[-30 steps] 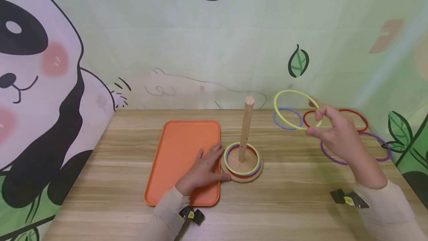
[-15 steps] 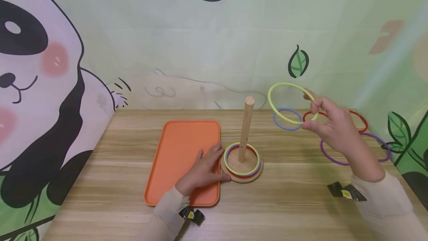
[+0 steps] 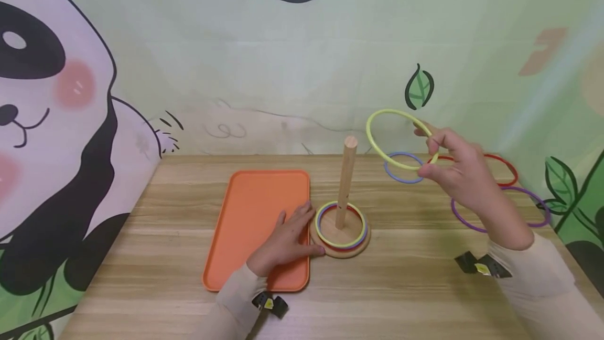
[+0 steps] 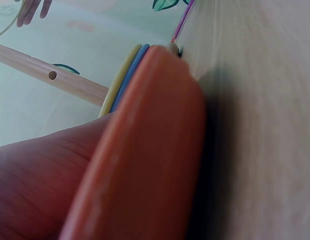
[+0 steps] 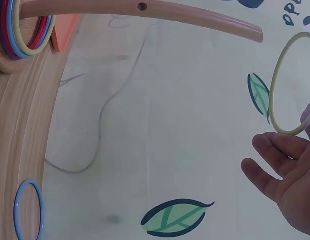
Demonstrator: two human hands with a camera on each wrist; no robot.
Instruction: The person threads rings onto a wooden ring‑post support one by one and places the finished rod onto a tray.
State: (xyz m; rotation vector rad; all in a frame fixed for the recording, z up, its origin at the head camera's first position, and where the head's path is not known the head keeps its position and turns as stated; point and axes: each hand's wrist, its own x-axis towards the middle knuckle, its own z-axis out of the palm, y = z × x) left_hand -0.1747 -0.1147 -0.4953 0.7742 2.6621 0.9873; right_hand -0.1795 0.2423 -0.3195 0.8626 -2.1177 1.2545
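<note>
My right hand (image 3: pixel 464 174) pinches a yellow ring (image 3: pixel 391 111) between thumb and fingers, up in the air. The ring hangs tilted, right of the top of a wooden peg (image 3: pixel 346 182) and apart from it. Around the foot of that peg, on its round base (image 3: pixel 336 235), lie stacked rings: a yellow ring (image 5: pixel 17 30) on top, then a blue ring (image 5: pixel 11 40), with red and purple ones beneath. My left hand (image 3: pixel 285 243) lies with fingers extended over the right edge of an orange tray (image 3: pixel 250 209); its fingertips touch or nearly touch the base.
Loose rings lie at the back right of the table: a small blue ring (image 3: pixel 386 172), a red ring (image 3: pixel 511 167) partly behind my right hand, and a purple ring (image 3: pixel 549 214) under my forearm. A printed cloth wall (image 3: pixel 283 67) stands along the table's far edge.
My right hand has carried the yellow ring up and to the left, closer to the peg. My left hand, the tray and the stacked rings stay put.
</note>
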